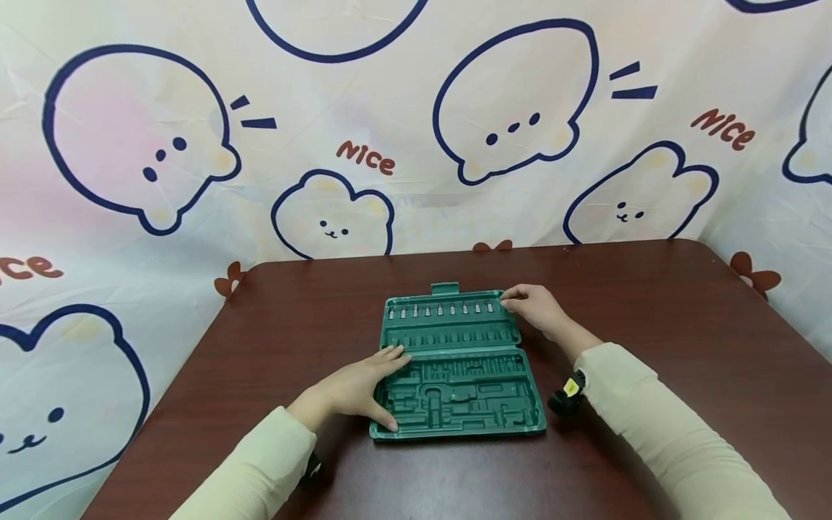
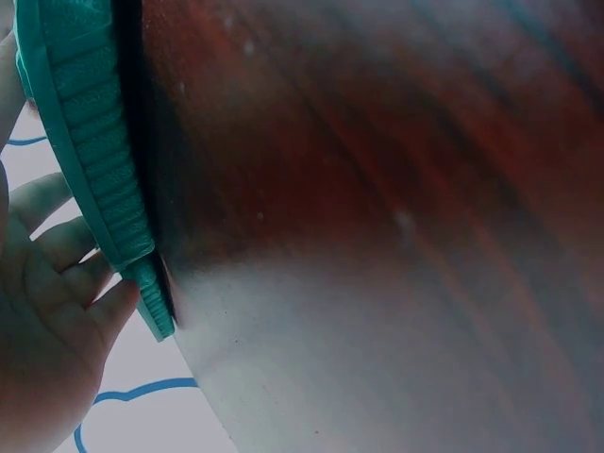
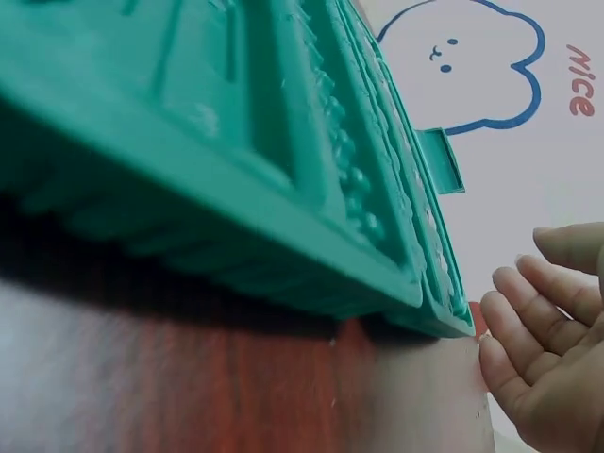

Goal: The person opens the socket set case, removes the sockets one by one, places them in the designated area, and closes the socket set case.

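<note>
A green plastic tool case (image 1: 468, 352) lies unfolded flat on the table, its moulded recesses facing up. Along the far half runs a row of small silver screwdriver bits (image 1: 440, 310). My left hand (image 1: 354, 386) rests on the case's left side, fingers spread, thumb on the near-left corner; the left wrist view shows the fingers (image 2: 61, 241) against its edge. At the far-right corner is my right hand (image 1: 534, 307). In the right wrist view its fingers (image 3: 543, 321) are loosely bent, with nothing visible between them; whether they touch the case I cannot tell.
The case stands on a dark reddish-brown table (image 1: 312, 310). A green latch tab (image 1: 445, 288) sticks out from its far edge. Behind the table hangs a pale cloth (image 1: 416, 209) printed with cartoon bears. A black wrist device (image 1: 567, 396) sits below the right sleeve.
</note>
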{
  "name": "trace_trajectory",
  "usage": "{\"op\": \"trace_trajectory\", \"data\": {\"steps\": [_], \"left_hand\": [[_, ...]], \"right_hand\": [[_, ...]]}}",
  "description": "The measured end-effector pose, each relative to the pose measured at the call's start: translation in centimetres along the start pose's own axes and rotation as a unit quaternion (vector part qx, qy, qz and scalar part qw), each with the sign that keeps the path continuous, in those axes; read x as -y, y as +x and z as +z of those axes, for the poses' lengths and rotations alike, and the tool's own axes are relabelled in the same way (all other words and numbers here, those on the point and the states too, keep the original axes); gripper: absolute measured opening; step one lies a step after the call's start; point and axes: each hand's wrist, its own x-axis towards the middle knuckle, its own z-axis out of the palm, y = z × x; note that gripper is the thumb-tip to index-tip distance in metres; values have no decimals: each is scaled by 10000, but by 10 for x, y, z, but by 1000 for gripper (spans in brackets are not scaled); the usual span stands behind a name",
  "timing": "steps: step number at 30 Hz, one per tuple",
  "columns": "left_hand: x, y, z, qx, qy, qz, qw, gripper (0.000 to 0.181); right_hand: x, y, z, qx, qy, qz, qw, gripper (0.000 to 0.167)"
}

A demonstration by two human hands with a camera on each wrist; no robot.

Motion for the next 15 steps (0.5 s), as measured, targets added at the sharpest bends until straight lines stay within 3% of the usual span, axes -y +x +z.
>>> {"op": "trace_trajectory", "data": {"steps": [9, 15], "left_hand": [[0, 1, -1, 35, -56, -51, 10000, 100], [0, 0, 0, 19, -85, -75, 9999, 101]], "right_hand": [[2, 19, 5, 121, -134, -54, 9998, 31], [0, 31, 8, 239, -539, -27, 9983, 31]]}}
